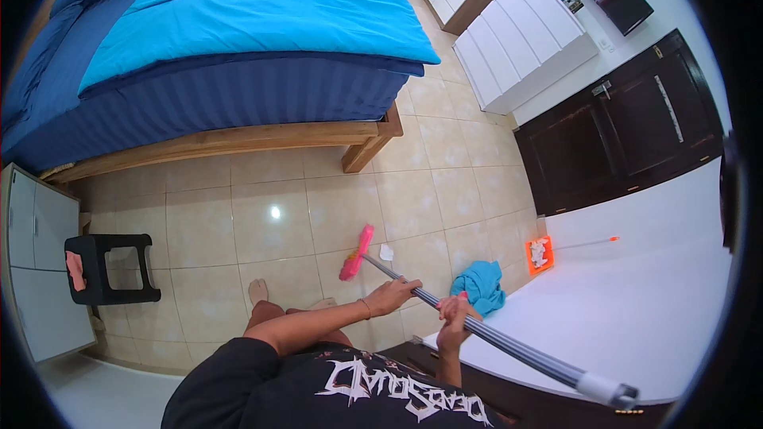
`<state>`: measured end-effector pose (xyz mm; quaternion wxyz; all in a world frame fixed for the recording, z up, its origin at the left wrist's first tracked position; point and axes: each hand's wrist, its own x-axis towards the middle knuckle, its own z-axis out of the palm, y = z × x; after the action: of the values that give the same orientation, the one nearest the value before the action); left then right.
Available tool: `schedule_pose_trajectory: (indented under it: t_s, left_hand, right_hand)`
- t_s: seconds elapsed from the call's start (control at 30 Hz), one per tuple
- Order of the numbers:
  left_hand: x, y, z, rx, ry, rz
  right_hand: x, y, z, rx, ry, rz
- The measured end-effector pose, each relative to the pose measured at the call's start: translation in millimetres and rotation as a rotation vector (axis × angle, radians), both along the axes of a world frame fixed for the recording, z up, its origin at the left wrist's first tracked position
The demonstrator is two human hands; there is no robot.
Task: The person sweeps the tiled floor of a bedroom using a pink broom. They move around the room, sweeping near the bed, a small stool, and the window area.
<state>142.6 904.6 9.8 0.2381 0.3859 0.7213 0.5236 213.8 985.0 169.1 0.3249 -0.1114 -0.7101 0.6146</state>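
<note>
My left hand [393, 297], with a thin bracelet at its wrist, is closed around the grey striped pole [518, 347] of a broom. Higher up the same pole, towards its white end, my right hand [456, 319] also grips it. The pink broom head [357, 253] rests on the tiled floor in front of my bare feet, with some yellowish bristles showing at its middle. Beside it on the tiles lies a small white scrap [386, 251], perhaps paper. A crumpled turquoise cloth [480, 287] lies on the floor beyond my right hand.
An orange dustpan [539, 255] holding white crumpled material stands by the white wall, near a dark wooden door [626, 125]. Ahead is a bed with a wooden frame [238, 142]. A black plastic stool [113, 295] and a cabinet [42, 262] stand at the left; a white dresser [524, 36] is at the upper right.
</note>
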Motion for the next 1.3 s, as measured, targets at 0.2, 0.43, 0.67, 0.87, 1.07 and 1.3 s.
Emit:
schedule_pose_trajectory:
  t_s: [0.2, 0.43, 0.67, 0.87, 1.07, 1.3]
  left_hand:
    - [3, -32, 57, -0.18, 0.039, 0.102]
    - [0, -78, -37, -0.203, 0.023, 0.283]
    - [13, -8, -51, 0.021, -0.037, 0.205]
    - [3, 73, -50, 0.123, -0.031, 0.009]
    - [-12, 71, 5, -0.023, 0.033, -0.023]
    - [-42, -32, 26, -0.045, 0.01, 0.229]
  right_hand:
    - [7, 16, 35, -0.212, 0.051, 0.176]
    - [-9, -7, -47, -0.252, -0.162, 0.183]
    - [12, 50, -57, -0.273, -0.106, 0.158]
    - [19, 89, -40, -0.084, -0.086, 0.139]
    - [11, 84, 8, -0.104, 0.075, 0.092]
    - [-19, 31, 15, -0.194, 0.103, 0.313]
